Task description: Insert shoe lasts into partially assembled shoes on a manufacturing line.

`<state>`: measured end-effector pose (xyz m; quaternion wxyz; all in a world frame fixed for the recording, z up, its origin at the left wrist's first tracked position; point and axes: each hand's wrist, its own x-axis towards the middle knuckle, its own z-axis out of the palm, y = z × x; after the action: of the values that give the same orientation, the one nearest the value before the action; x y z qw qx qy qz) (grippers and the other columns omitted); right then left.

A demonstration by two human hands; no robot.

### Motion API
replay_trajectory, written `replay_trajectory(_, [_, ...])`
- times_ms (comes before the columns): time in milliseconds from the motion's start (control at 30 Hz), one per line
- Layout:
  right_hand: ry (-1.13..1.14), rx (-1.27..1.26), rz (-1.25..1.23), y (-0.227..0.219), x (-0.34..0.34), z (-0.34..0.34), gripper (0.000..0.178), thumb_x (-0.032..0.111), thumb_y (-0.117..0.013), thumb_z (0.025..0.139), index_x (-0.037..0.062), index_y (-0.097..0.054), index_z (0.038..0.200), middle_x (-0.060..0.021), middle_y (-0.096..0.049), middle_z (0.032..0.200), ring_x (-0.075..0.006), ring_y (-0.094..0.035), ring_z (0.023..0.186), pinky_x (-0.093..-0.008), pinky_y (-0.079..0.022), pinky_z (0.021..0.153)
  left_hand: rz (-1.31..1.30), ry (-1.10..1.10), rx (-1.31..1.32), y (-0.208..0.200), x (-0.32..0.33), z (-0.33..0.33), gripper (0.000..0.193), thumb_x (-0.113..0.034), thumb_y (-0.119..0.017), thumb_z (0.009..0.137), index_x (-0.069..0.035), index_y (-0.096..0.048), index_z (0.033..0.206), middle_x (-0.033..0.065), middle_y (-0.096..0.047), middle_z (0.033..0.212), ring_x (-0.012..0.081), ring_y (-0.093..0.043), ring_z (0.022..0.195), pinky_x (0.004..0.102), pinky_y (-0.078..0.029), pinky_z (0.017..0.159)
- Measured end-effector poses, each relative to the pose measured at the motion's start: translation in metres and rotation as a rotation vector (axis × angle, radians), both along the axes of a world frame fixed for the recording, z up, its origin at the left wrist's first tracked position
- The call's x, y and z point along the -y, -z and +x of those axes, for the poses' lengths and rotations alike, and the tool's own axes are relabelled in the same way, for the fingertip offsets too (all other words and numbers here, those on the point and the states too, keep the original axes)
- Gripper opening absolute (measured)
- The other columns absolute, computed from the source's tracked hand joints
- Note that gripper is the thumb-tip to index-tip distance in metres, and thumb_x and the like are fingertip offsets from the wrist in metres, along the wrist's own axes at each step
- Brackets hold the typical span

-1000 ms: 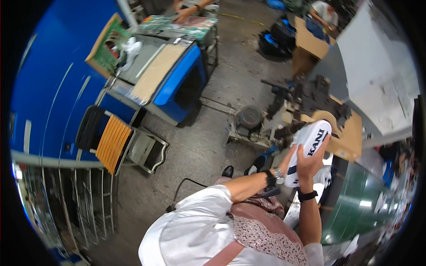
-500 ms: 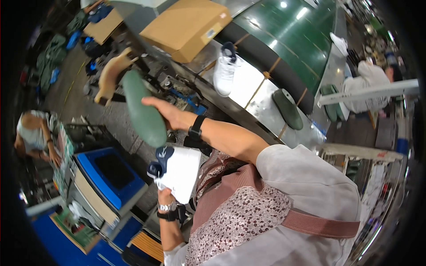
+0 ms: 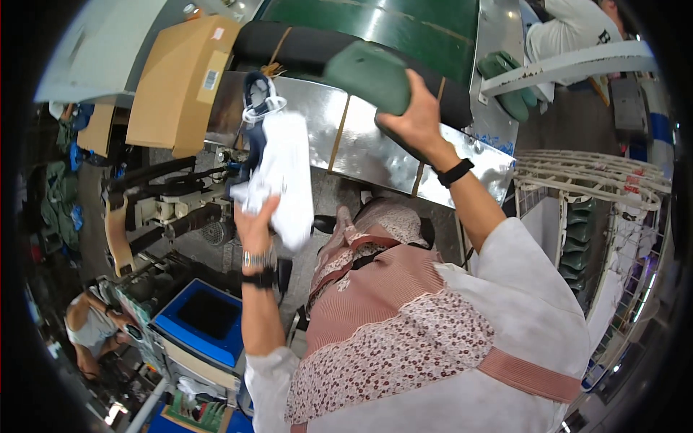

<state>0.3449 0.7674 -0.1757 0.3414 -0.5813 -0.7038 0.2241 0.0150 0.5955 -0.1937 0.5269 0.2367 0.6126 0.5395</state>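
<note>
My left hand (image 3: 256, 227) is closed on a white shoe (image 3: 287, 173) with navy parts, raised near the metal ledge and blurred by motion. Just beyond it, a navy collar with white laces (image 3: 261, 97) shows, apparently from another white shoe on the ledge, mostly covered. My right hand (image 3: 420, 119) grips a green shoe last (image 3: 368, 76), thumb and fingers wrapped round one end, above the ledge. Below that hand, a second, darker last (image 3: 401, 140) lies on the ledge, partly hidden.
The metal ledge (image 3: 325, 148) runs before a black roller (image 3: 303, 54) and green conveyor belt (image 3: 433, 25). A cardboard box (image 3: 173, 79) stands left, above a machine (image 3: 173, 206). Right are a wire rack (image 3: 599, 169) and green lasts (image 3: 505, 79). Co-workers sit at far left and top right.
My view has turned toward the ledge. Both hands have come up to it: the left with the white shoe, the right carrying the green last across from the machine side.
</note>
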Motion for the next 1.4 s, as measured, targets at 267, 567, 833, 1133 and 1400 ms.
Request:
replay_trajectory(267, [0.006,0.054,-0.088,0.119,0.015,0.114,0.063,0.009,-0.077,0.079,0.0058,-0.052,0.136,-0.0199,-0.06,0.133,-0.0385,-0.056,0.124,-0.0446,-0.046,0.105,-0.169,0.219,-0.97,0.105,-0.21,-0.018,0.114,-0.046,-0.094,0.057,0.008,-0.043,0.144,0.0228,-0.061,0.134,0.0351,-0.062,0.121,0.0402,-0.046,0.106])
replay_trajectory(567, [0.098,0.0,-0.116,0.128,0.052,0.119,0.053,-0.001,-0.068,0.08,0.0073,-0.059,0.131,-0.0109,-0.06,0.138,-0.035,-0.05,0.134,-0.0441,-0.043,0.111,-0.504,0.49,-1.149,0.099,-0.261,0.002,0.09,-0.049,-0.096,0.049,0.009,-0.067,0.112,0.021,-0.072,0.113,0.0335,-0.071,0.103,0.0394,-0.054,0.092])
replay_trajectory(833, [0.325,-0.226,-0.175,0.065,0.029,0.091,0.045,0.013,-0.07,0.085,0.0051,-0.063,0.129,-0.0169,-0.065,0.129,-0.0341,-0.059,0.122,-0.0417,-0.046,0.105,-0.217,0.723,-0.862,0.044,-0.232,-0.014,0.064,-0.031,-0.094,0.061,-0.001,-0.068,0.111,0.0094,-0.075,0.102,0.0204,-0.07,0.088,0.0349,-0.055,0.082])
replay_trajectory(1133, [-0.135,-0.21,0.176,-0.046,-0.053,-0.004,0.047,0.025,-0.078,0.085,0.0009,-0.065,0.123,-0.0168,-0.065,0.122,-0.0367,-0.062,0.109,-0.044,-0.051,0.096,0.118,1.208,-0.577,-0.077,-0.286,0.068,0.073,-0.009,-0.092,0.06,-0.003,-0.055,0.123,0.0016,-0.066,0.106,0.0105,-0.061,0.096,0.028,-0.052,0.088])
replay_trajectory(1400, [0.098,-0.092,0.211,-0.095,-0.073,0.003,0.056,0.029,-0.083,0.079,0.0014,-0.065,0.124,-0.0154,-0.066,0.124,-0.0338,-0.06,0.117,-0.042,-0.051,0.097,0.305,1.521,-0.486,-0.092,-0.346,0.07,0.068,-0.011,-0.092,0.061,-0.005,-0.056,0.119,-0.0011,-0.066,0.097,0.0056,-0.061,0.088,0.0261,-0.053,0.082])
